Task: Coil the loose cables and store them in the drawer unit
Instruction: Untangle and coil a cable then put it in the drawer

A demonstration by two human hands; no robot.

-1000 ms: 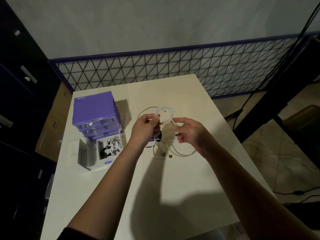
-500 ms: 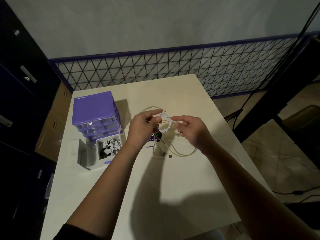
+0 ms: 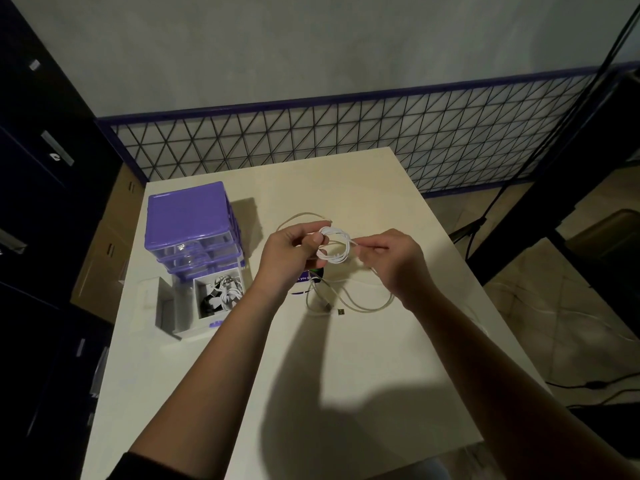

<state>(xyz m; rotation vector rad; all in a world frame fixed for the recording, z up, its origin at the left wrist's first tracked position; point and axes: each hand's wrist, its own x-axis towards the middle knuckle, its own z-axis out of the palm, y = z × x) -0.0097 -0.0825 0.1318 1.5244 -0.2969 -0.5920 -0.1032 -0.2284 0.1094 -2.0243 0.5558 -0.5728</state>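
A white cable [image 3: 334, 249] is wound into a small coil above the middle of the table. My left hand [image 3: 289, 256] pinches the coil at its left side. My right hand [image 3: 391, 261] pinches the cable's free strand just right of the coil. Below the hands a second pale cable [image 3: 349, 303] lies loose on the table, its plug near the front. The purple drawer unit [image 3: 190, 223] stands at the left. Its bottom drawer [image 3: 211, 323] is pulled out and holds coiled black and white cables.
A small grey box [image 3: 162, 306] stands open left of the drawer. A purple-and-white card [image 3: 306, 278] lies under the loose cable. The cream table [image 3: 346, 393] ends at a wire mesh fence behind; dark shelving stands left and right.
The cable has been wound into a tighter, smaller coil. Both hands have come closer together, and the right hand has drawn the strand up toward the coil.
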